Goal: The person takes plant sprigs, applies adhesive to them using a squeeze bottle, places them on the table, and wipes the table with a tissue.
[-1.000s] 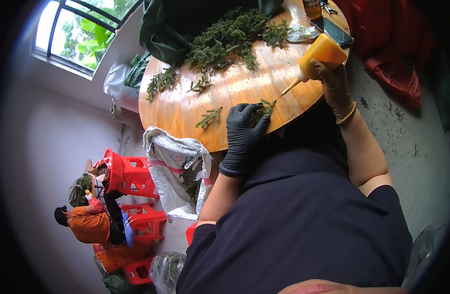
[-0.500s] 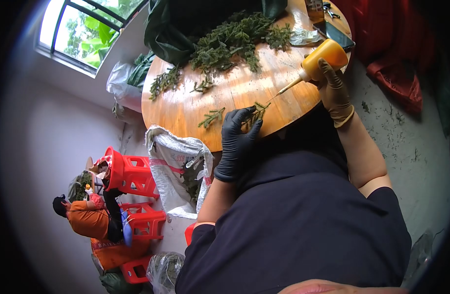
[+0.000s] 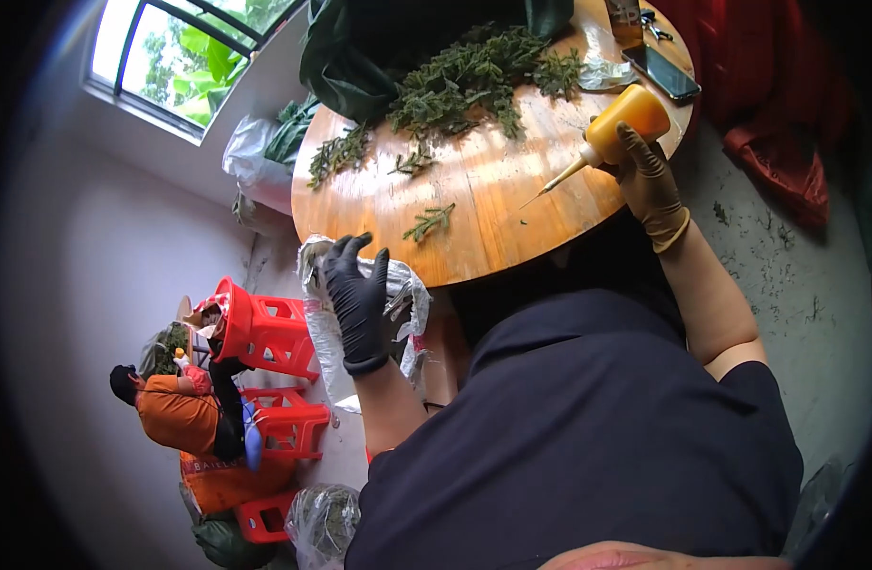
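Observation:
My right hand (image 3: 650, 185), in a tan glove, grips a squeeze bottle (image 3: 626, 123) of yellow-orange liquid. Its thin nozzle slants down to the left, above the round wooden table (image 3: 512, 209). My left hand (image 3: 358, 299), in a black glove, is over the mouth of a white woven sack (image 3: 322, 323) beside the table, fingers apart and nothing visible in them. A single green artificial-looking sprig (image 3: 428, 221) lies near the table's front edge. Behind it sit a smaller sprig (image 3: 412, 161) and a large heap of green sprigs (image 3: 469, 81).
A phone (image 3: 664, 71) and a drink bottle (image 3: 624, 21) stand at the table's far right. A dark green bag (image 3: 350, 66) lies at the back. To the left, a person (image 3: 174, 413) in orange sits by red stools (image 3: 284, 423). Red cloth (image 3: 778, 142) hangs at right.
My left hand has moved left from the table to over the sack, and the sprig it held is gone from view. My right hand still holds the squeeze bottle.

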{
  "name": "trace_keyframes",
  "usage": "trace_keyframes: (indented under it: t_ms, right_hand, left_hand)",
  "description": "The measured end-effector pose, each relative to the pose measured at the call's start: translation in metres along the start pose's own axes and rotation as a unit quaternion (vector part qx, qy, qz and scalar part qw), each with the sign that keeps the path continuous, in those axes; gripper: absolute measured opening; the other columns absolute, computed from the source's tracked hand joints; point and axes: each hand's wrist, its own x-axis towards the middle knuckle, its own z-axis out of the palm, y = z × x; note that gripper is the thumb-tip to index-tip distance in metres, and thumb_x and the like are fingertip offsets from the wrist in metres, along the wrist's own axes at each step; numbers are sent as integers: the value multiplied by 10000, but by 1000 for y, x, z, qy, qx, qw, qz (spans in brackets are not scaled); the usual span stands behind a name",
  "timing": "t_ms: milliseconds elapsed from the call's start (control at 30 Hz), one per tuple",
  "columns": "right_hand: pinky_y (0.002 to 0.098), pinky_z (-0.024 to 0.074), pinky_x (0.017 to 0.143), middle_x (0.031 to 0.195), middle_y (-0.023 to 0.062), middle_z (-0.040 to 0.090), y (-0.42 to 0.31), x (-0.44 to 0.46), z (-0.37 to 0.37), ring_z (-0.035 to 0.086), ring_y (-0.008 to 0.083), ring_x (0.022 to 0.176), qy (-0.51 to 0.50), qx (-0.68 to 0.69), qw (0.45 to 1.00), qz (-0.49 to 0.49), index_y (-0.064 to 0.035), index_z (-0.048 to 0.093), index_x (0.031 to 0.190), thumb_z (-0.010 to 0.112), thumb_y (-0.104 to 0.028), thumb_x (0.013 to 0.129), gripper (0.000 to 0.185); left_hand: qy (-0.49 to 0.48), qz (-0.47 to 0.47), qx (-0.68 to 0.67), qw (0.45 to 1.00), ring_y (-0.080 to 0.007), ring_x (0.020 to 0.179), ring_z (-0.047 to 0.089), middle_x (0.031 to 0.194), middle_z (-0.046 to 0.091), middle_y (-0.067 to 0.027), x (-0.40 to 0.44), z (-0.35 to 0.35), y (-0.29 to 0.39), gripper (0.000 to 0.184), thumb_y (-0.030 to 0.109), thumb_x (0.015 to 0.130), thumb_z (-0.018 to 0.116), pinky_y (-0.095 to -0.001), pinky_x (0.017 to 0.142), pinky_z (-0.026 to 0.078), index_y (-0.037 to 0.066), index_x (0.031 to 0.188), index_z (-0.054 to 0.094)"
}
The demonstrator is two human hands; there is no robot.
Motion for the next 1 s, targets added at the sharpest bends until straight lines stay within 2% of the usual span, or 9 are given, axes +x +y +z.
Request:
trace_keyframes:
  t_ms: [133, 233, 333, 400, 533, 633, 700, 933, 1000]
  right_hand:
    - [414, 531, 930, 1135, 98, 636, -1, 0, -2, 635, 225, 1075, -9, -8, 1000, 24, -67, 511, 1295, 732, -344, 910, 524]
    - [415, 531, 930, 1136, 98, 637, -3, 2, -3, 633, 230, 1092, 0, -1, 1000, 21, -68, 502, 1308, 732, -341, 911, 534]
    - [436, 550, 920, 1139, 63, 622, -5, 1, -3, 633, 198, 1079, 8, 14, 1000, 16, -85, 526, 1288, 749, -308, 902, 499]
    - [440, 551, 920, 1143, 62, 617, -4, 4, -5, 628, 196, 1089, 2, 15, 1000, 1, -85, 525, 1287, 746, -306, 906, 493]
    - [428, 540, 923, 1173, 88, 612, -8, 3, -7, 627, 229, 1108, -11, -10, 1000, -6, -73, 491, 1324, 723, -309, 922, 521]
    - [426, 554, 905, 1132, 73, 624, -11, 1, -2, 635, 209, 1078, -5, -12, 1000, -19, -62, 519, 1288, 729, -291, 919, 482]
    - [431, 562, 901, 1098, 61, 630, -12, 2, 0, 643, 194, 1051, 1, -13, 1000, -22, -53, 541, 1257, 734, -283, 915, 456]
    - [412, 547, 887, 1152, 92, 625, -8, 0, 0, 625, 227, 1111, -31, -50, 998, -11, -45, 515, 1296, 715, -277, 930, 478]
    - [409, 545, 884, 1153, 96, 625, -9, -2, 2, 623, 229, 1113, -38, -57, 998, -11, -40, 514, 1295, 708, -272, 934, 470]
  left_hand:
    - [-32, 60, -38, 997, -359, 1067, 594, 1127, 647, -179, 14, 64, 34, 288, 171, 849, 714, -445, 947, 455, 75, 1121, 703]
    - [-101, 5, 13, 995, -357, 1033, 615, 1103, 648, -181, 15, 85, 56, 279, 128, 863, 711, -431, 936, 478, 57, 1133, 701]
    - [-100, 36, -57, 993, -338, 1001, 632, 1072, 647, -164, 6, 95, 72, 300, 94, 842, 728, -400, 922, 492, 47, 1136, 694]
    - [-153, 89, -223, 959, -302, 1034, 625, 1077, 641, -144, -3, 96, 92, 338, 44, 813, 743, -361, 939, 483, 41, 1147, 687]
    - [-175, 128, -278, 936, -273, 1090, 608, 1110, 627, -128, -16, 90, 116, 379, 18, 789, 756, -342, 962, 472, 42, 1160, 685]
    - [-173, 112, -321, 925, -326, 1095, 589, 1120, 629, -156, -16, 91, 118, 374, 63, 775, 771, -398, 973, 472, 39, 1137, 684]
    - [-158, 116, -354, 914, -272, 1151, 584, 1170, 606, -135, -17, 92, 116, 434, 22, 777, 779, -348, 983, 466, 48, 1197, 675]
    - [-152, 122, -354, 914, -277, 1089, 610, 1126, 631, -133, -18, 107, 103, 374, 96, 765, 810, -374, 957, 477, 18, 1112, 695]
    - [-134, 140, -279, 941, -313, 1018, 597, 1014, 664, -100, -17, 104, 109, 322, 154, 741, 817, -419, 869, 452, 73, 1029, 699]
